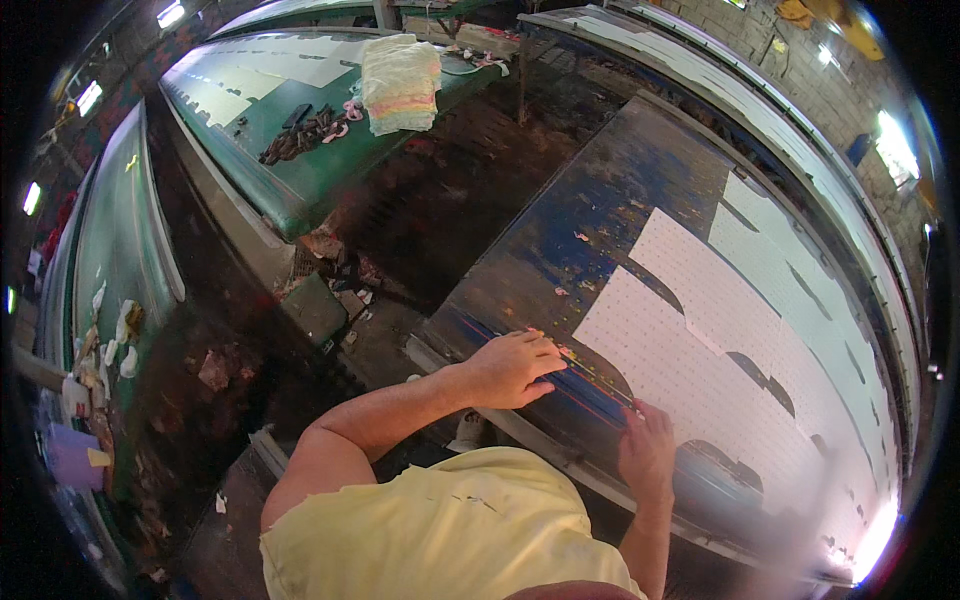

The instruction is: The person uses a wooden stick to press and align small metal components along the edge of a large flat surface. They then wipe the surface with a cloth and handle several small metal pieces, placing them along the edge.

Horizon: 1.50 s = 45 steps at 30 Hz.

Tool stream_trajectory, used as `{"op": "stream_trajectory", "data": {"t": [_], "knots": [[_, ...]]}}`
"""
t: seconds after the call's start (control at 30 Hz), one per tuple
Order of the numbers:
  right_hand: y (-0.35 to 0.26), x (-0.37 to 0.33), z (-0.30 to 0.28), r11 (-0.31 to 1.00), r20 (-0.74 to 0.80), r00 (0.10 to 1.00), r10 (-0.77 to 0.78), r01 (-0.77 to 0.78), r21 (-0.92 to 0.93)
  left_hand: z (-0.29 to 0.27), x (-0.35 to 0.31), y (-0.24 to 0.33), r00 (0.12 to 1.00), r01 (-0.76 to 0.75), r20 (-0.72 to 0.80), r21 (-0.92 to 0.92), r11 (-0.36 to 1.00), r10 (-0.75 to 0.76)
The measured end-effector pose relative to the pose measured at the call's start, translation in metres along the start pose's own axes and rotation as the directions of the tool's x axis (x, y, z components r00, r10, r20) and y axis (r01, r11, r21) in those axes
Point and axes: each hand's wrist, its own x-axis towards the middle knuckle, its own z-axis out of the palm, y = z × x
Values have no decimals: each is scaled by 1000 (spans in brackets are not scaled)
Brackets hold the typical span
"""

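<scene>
A thin, narrow yellow-and-red strip (598,379) stretches between my hands, close to the near edge of the long dark table (560,250). My left hand (515,368) is at its left end, fingers curled down over it and thumb toward me. At the other end my right hand (648,445) pinches the strip between thumb and fingers. Whether it is a tape or a stick I cannot make out. Just beyond my right hand lie pale, faintly patterned sheets (640,325) with dark, leaf-shaped gaps between them.
Paint flecks and small scraps dot the table's dark surface. Across a dark, littered floor (440,210), a green table (330,180) at the back left bears a stack of folded cloth (400,85) and a dark tangled bundle (300,138). A purple container (75,458) stands far left.
</scene>
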Motion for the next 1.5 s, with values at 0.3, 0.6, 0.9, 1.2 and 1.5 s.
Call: {"op": "stream_trajectory", "data": {"t": [0.3, 0.6, 0.9, 1.2, 1.5], "knots": [[14, 52, 2, 992, -10, 996, -89, 88, -91, -42, -14, -34, 993, 3, 118, -1, 1000, -3], [-6, 121, 46, 969, 18, 992, -123, 124, -215, -108, -13, -109, 981, -65, 185, 38, 997, 56], [-73, 277, 185, 979, -168, 986, -8, -26, -202, -200, -51, -259, 982, -11, 190, 37, 999, 3], [-75, 315, 274, 913, -494, 847, 195, -341, -225, -287, -116, -378, 974, 125, 178, 80, 989, -137], [-76, 319, 279, 865, -441, 853, 278, -423, -271, -302, -56, -433, 982, 6, 187, 13, 1000, -9]]}}
